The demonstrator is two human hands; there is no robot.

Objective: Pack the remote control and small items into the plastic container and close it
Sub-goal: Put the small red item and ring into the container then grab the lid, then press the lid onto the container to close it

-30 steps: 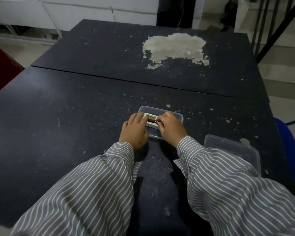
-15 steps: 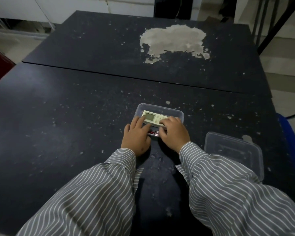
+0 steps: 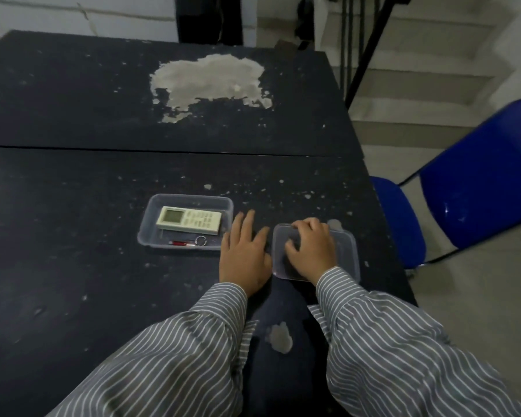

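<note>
A clear plastic container (image 3: 151, 216) sits open on the dark table. Inside it lies a white remote control (image 3: 189, 222) with its screen to the left. A small red item with a metal key ring (image 3: 188, 242) lies along the container's near wall. The clear lid (image 3: 348, 251) lies flat on the table to the right of the container. My right hand (image 3: 310, 248) rests on top of the lid, fingers curled over its far left corner. My left hand (image 3: 245, 254) lies flat on the table between container and lid, fingers apart, holding nothing.
The black table (image 3: 73, 236) is worn, with a large pale patch (image 3: 208, 82) at the back and a seam across the middle. Its right edge runs close to the lid. A blue chair (image 3: 469, 182) stands just right of the table. Stairs rise behind it.
Both hands left the container and moved right. My right hand now lies on the lid. The view has swung right, so the container appears further left.
</note>
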